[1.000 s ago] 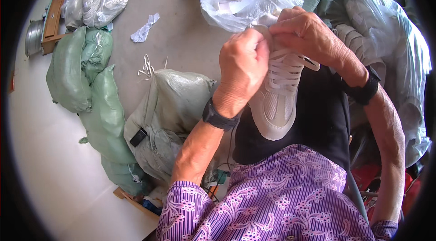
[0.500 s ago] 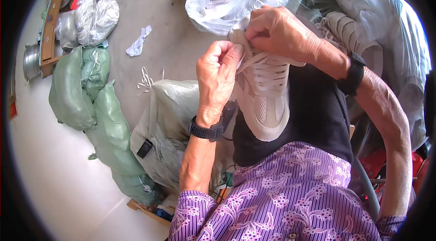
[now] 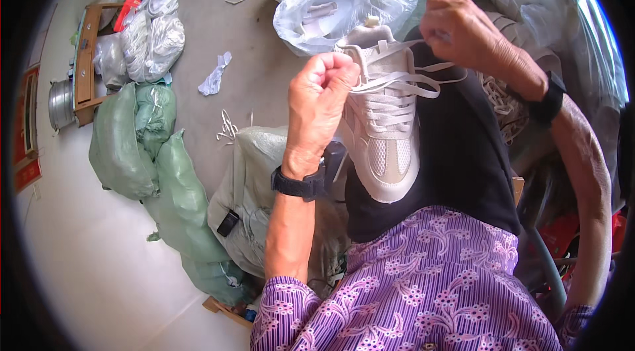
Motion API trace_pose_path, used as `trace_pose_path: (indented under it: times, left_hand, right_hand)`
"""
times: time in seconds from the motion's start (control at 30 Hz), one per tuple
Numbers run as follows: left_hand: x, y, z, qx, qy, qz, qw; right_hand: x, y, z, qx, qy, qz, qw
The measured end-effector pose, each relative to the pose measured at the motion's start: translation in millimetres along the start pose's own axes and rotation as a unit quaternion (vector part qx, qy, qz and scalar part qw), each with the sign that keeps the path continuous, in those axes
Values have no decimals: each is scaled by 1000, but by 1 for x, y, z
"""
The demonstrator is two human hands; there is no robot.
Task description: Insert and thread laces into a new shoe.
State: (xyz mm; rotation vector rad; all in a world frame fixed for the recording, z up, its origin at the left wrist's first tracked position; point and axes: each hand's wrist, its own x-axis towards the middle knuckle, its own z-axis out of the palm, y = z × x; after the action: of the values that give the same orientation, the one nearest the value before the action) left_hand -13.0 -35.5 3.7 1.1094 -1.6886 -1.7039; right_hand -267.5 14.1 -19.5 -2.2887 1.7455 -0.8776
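Note:
A beige-white sneaker (image 3: 390,169) with mesh panels lies on my black-clad lap, toe toward me. Flat pale shoelaces (image 3: 389,103) cross its front, and loose strands loop out to the right. Against the upper left edge of the shoe opening, my left hand (image 3: 323,103) is closed in a pinch on the sneaker; its fingertips are partly hidden. My right hand (image 3: 466,37) is raised to the right of the shoe, its fingers curled and slightly blurred. A pale bit shows at those fingers, too small to name, and a lace strand runs out below that hand.
A clear plastic bag (image 3: 344,3) with pale pieces stands beyond the shoe. More plastic-covered shoes (image 3: 529,40) are on my right. Several green sacks (image 3: 192,199) and a greyish sack (image 3: 254,166) line the left. Loose laces (image 3: 226,125) and a crumpled white scrap (image 3: 215,74) lie on the floor.
My right hand has moved off the shoe tongue, to the right and slightly up. The shoe opening now shows, and loose lace stretches out to the right. My left hand stays at the shoe's edge.

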Motion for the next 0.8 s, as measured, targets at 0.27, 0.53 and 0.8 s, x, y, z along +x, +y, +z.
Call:
trace_pose_path:
  times: [0.27, 0.53, 0.8]
  left_hand:
    - [-4, 11, -5, -4, 35, -43, 998]
    - [-14, 21, -16, -26, -54, -140, 988]
    - [-9, 20, -8, 322, 8, 179, 930]
  right_hand:
    - [8, -20, 14, 104, 19, -12, 994]
    - [6, -11, 17, 72, 31, 49, 996]
    - [7, -17, 20, 140, -2, 76, 987]
